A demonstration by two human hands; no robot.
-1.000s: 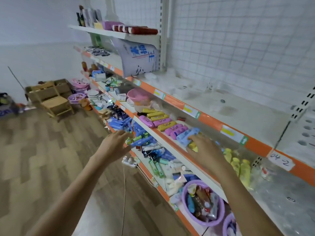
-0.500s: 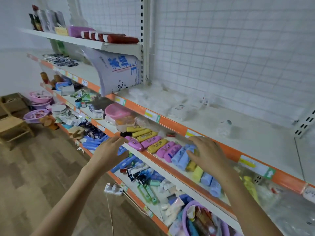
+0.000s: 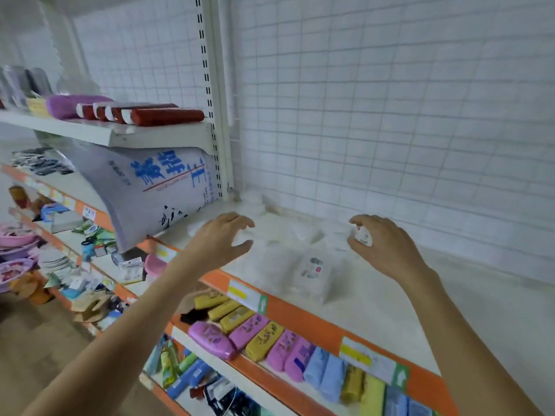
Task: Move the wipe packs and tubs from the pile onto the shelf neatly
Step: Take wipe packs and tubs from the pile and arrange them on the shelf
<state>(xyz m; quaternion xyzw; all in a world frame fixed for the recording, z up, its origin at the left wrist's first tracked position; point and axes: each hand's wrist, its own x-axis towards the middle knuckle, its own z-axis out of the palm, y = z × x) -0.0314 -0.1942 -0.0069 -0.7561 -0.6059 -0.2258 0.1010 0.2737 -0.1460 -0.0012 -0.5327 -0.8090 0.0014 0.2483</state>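
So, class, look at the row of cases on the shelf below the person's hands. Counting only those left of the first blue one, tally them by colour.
pink cases: 4
yellow cases: 4
Total: 8

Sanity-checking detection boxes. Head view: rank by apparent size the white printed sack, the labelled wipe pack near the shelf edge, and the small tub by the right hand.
1. white printed sack, largest.
2. labelled wipe pack.
3. small tub, smallest; partly hidden by the right hand, so its full size is unsure.
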